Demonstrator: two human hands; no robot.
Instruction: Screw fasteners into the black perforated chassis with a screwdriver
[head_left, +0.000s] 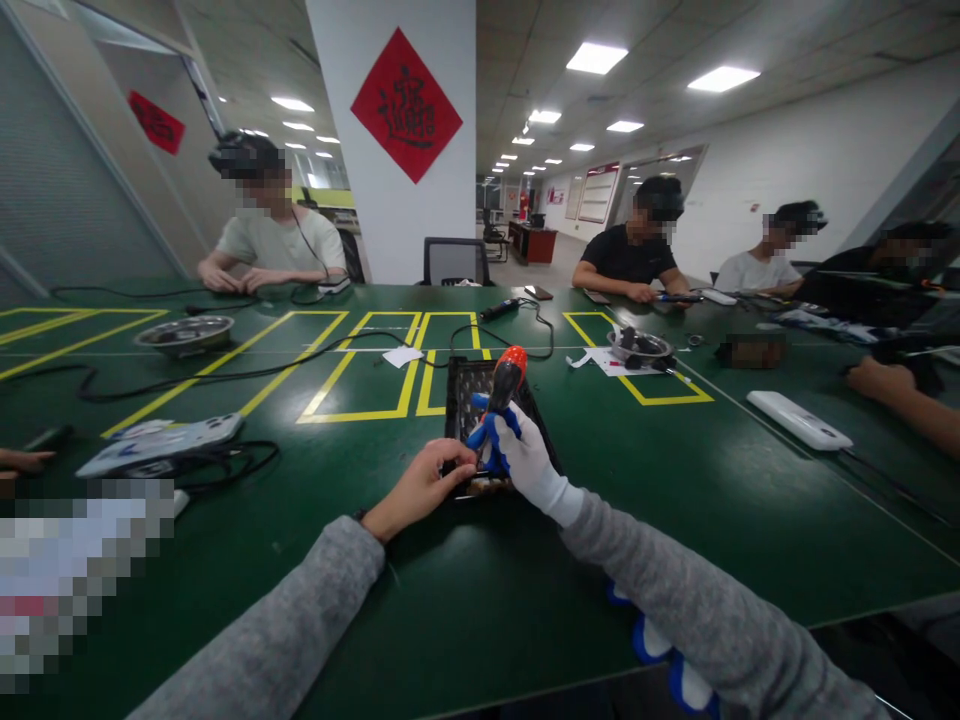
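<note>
In the head view my right hand (525,460), in a white glove with blue fingertips, is closed round a screwdriver (508,375). Its orange and black handle points up. Beneath both hands lies a black rectangular case (466,380) with a patterned inside, on the green table. My bare left hand (427,480) is at the case's near left part, fingers bent and pressed together close to the screwdriver's lower end. What those fingers hold, if anything, is hidden. The screwdriver's tip cannot be made out.
On the green table (322,560) are yellow tape outlines, a metal bowl (185,338), another bowl with dark parts (640,348), a paper scrap (403,356), black cables and a white power bank-like block (799,420). Several people sit around it. A spare glove (660,645) shows below my right sleeve.
</note>
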